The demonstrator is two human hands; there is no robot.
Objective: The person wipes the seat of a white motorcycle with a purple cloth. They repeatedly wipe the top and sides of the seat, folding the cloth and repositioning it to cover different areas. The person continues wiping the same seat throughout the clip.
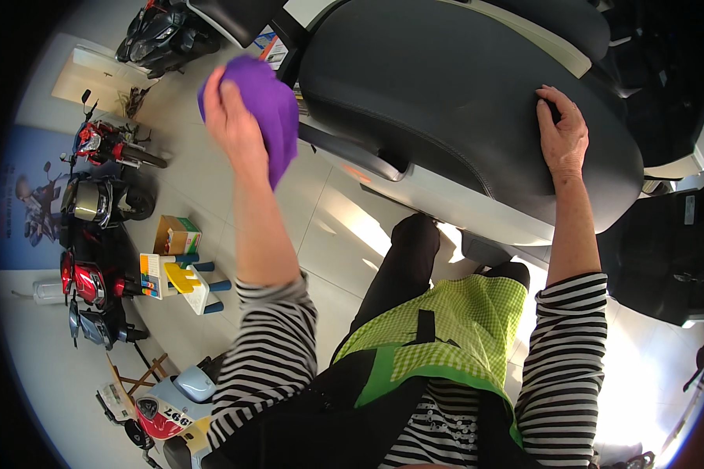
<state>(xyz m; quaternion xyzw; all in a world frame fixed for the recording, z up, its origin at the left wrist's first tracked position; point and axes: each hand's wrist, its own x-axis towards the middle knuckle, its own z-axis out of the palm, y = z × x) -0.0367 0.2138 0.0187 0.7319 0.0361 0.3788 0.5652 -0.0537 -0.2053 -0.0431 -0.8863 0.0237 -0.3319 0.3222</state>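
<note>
Left hand grips a purple cloth beside the black scooter seat; right hand rests flat on it.

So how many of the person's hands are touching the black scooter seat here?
1. The right hand rests flat on the black scooter seat; the left hand is raised off it, gripping a purple cloth.

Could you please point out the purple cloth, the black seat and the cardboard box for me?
purple cloth (pixel 272 109), head view, middle of the fabric.
black seat (pixel 438 94), head view, top surface.
cardboard box (pixel 178 234), head view, its side.
</note>
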